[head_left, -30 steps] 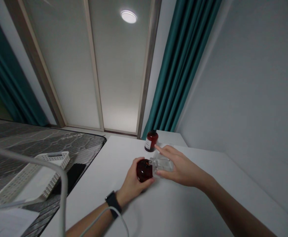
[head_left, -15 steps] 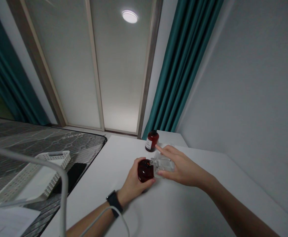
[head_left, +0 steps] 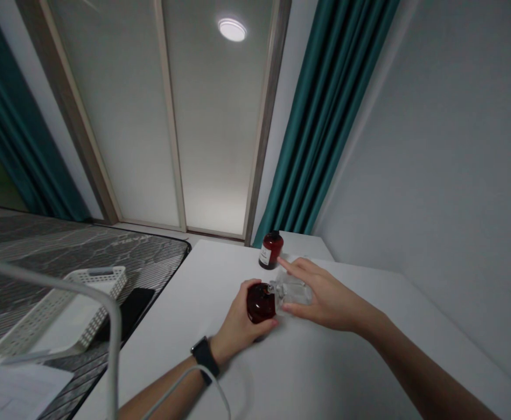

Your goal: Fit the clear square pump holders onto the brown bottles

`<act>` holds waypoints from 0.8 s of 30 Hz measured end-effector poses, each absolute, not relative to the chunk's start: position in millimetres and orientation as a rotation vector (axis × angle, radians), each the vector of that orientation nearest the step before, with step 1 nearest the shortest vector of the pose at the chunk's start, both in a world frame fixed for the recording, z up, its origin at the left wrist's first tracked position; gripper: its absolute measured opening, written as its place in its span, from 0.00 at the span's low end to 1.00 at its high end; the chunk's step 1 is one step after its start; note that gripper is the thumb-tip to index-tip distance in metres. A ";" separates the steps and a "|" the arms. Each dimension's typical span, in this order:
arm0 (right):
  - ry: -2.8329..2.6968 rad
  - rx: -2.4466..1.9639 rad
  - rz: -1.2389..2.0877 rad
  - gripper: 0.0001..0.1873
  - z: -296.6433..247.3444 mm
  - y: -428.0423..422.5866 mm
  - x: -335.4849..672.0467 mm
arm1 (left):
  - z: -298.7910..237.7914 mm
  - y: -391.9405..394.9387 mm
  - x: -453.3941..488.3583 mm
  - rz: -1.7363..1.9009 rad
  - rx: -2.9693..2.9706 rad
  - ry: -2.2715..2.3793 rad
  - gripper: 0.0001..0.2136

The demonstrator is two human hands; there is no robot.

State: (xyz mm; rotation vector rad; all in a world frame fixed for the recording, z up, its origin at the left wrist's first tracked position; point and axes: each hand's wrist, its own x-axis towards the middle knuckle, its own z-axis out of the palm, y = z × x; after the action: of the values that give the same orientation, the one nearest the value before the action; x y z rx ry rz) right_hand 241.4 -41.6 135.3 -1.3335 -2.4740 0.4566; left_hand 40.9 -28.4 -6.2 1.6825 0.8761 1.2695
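My left hand point(head_left: 237, 326) is wrapped round a dark red bottle point(head_left: 259, 303) near the middle of the white table point(head_left: 325, 373). My right hand point(head_left: 325, 298) grips a clear glass bottle point(head_left: 294, 291), tipped on its side with its neck against the red bottle's mouth; the forefinger points out straight. A black watch sits on my left wrist point(head_left: 205, 356). A second dark red bottle with a white label point(head_left: 270, 250) stands upright behind the hands.
A white perforated basket point(head_left: 69, 306) lies tilted on a grey patterned mattress point(head_left: 63, 256) at the left, beside a black flat object point(head_left: 128, 306). A white cable point(head_left: 107, 326) arcs across the near left. Teal curtains and a grey wall stand behind the table.
Both hands and the two bottles have kept their pose; the view has drifted slightly, nothing else moved.
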 end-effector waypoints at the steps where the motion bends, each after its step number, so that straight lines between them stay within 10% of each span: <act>1: -2.473 -1.333 0.457 0.43 135.5 -41.7 241.3 | -6.0 -28.4 40.9 1.271 1.685 0.875 0.33; 24: -2.496 -1.325 0.419 0.42 137.0 -41.5 240.5 | -8.3 -27.6 40.7 1.246 1.643 0.811 0.33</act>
State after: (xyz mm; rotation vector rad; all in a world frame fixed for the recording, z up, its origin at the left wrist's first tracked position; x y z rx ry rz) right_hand 240.5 -41.5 137.0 -1.3246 -2.4955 0.4191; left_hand 40.7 -27.6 -8.3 1.6430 0.8113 1.2457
